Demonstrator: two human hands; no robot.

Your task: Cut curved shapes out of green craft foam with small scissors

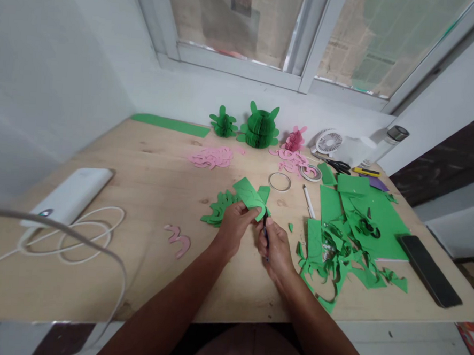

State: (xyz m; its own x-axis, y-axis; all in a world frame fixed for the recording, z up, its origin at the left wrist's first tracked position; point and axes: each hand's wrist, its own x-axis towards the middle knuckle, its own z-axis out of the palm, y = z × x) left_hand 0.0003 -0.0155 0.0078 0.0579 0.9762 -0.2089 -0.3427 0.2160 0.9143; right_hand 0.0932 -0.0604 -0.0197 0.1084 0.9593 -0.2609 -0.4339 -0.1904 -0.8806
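Between thumb and fingers, my left hand (235,226) pinches a green paper piece (247,193) with a drawn line and a curved, cut edge. Closed around a dark pair of scissors (266,227), my right hand (275,248) is just right of the paper, and the blades meet its right edge. Green cut shapes (220,206) lie on the table behind my left hand. A pink cut shape (178,240) rests to the left of my forearms. Green scraps (339,248) are heaped to the right of my right hand.
Honeycomb paper figures (261,126) stand along the wall beside a small white fan (328,142). Pink cutouts (212,157), a tape ring (279,181) and a white pen (308,201) lie farther back. A phone (430,271) is at right; a white device (72,191) with cable at left.
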